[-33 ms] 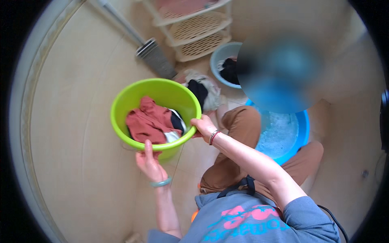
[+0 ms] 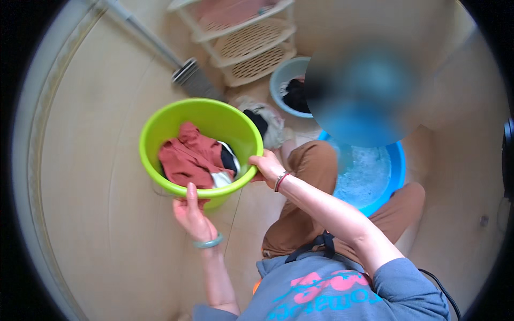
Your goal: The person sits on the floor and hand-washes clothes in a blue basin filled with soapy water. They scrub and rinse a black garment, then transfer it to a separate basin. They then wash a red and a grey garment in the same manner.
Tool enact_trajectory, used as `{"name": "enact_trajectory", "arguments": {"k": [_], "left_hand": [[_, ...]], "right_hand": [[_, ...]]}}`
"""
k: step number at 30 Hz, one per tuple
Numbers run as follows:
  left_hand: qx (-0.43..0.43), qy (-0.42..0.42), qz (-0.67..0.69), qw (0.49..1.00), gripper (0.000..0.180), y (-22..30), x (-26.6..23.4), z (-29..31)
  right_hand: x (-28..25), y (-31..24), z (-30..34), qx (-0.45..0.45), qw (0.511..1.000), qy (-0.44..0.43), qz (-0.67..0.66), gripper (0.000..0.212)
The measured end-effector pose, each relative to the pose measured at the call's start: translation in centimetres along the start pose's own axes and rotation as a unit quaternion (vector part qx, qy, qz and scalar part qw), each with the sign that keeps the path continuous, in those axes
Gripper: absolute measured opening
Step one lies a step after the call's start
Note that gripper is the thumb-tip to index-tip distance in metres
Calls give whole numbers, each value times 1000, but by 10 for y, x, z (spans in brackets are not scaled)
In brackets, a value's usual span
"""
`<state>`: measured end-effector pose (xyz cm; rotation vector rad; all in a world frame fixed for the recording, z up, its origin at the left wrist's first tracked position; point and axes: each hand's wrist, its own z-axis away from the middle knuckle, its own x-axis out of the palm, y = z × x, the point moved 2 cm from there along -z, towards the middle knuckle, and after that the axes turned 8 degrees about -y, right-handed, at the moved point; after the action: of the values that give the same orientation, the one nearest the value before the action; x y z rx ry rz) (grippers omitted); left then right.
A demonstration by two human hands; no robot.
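— Where to find the bucket (image 2: 230, 125)?

— Left of the frame's centre, with mostly red clothes (image 2: 190, 158) inside. Grasped by the left hand (image 2: 195, 218) at the lower rim, thumb (image 2: 191, 191) uppermost, and by the right hand (image 2: 267, 166) at the right rim, fingers (image 2: 257, 160) curled round the edge; spread apart probably for balance.

— And room to move?

— Most at left; less at right, near the knee (image 2: 316, 155), with the blue basin (image 2: 397, 166) beyond.

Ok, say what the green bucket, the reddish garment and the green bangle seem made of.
Green bucket: likely plastic, smooth with slight sheen and even colour. Reddish garment: matte fabric, by its soft folds; fibre unclear. Green bangle: perhaps stone or glass, by its smooth sheen; too small to settle.
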<state>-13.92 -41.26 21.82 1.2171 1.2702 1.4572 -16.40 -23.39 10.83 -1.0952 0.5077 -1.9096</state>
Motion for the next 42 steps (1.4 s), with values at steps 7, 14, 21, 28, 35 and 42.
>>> {"name": "enact_trajectory", "arguments": {"k": [7,14,21,28,35,42], "left_hand": [[160,-300,-164,926,19,71,218,38],[207,-500,-252,802,32,-7,346,96],[269,-568,-386,675,32,-130,372,162],[310,-612,-418,596,25,-174,366,208],[389,-579,-447,560,21,-126,390,224],[342,-585,-300,671,25,-92,418,233]], "right_hand": [[-116,-82,78,-142,976,26,-164,45],[-256,-35,87,-171,920,84,-343,23],[-318,94,54,-127,841,-114,-513,16],[-302,96,74,-387,695,-125,-593,20],[-269,-41,146,-665,381,-258,-588,25],[-375,28,103,-469,820,17,-326,22]]}}
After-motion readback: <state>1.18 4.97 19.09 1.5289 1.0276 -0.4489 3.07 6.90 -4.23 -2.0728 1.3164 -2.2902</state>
